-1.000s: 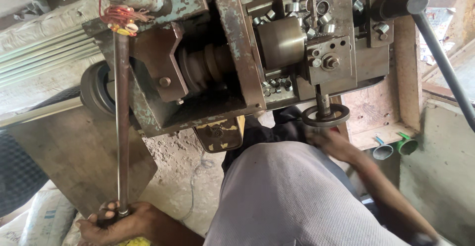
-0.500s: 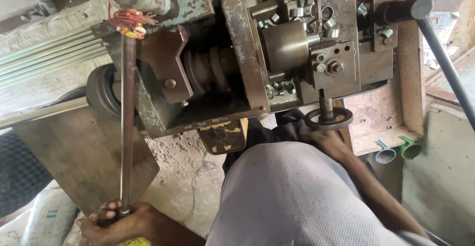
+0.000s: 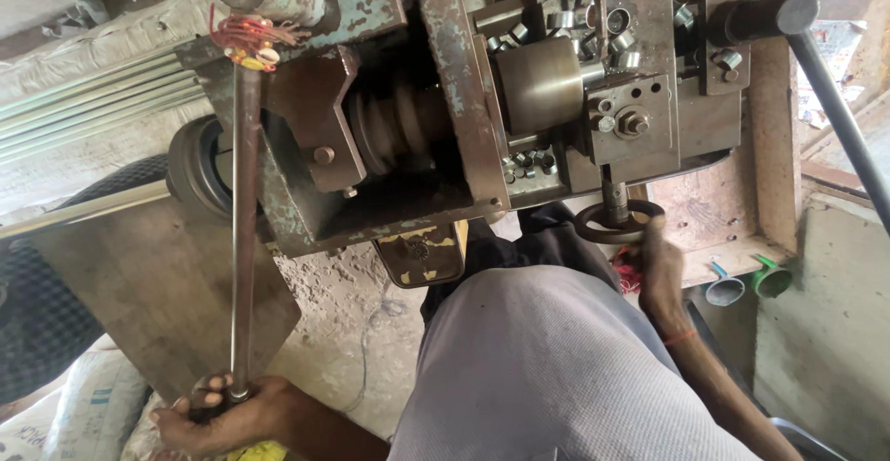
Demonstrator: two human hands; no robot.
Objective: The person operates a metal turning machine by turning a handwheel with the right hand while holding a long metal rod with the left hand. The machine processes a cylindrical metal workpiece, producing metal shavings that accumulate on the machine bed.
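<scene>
A worn, rust-stained lathe-like machine [image 3: 436, 118] fills the upper part of the view. A long steel lever rod [image 3: 244, 229] hangs down from the machine's left end, where red thread [image 3: 248, 37] is wound around its top. The lower end of the rod is gripped by the left hand [image 3: 222, 413], fingers closed around it, well below the machine. A small black handwheel [image 3: 618, 222] sits just under the machine's right side; the right hand [image 3: 660, 271] is closed on its rim. A polished metal cylinder [image 3: 540, 84] is seated in the machine above the handwheel. Two short pipe pieces, grey [image 3: 724, 289] and green [image 3: 771, 279], lie to the right of the handwheel.
</scene>
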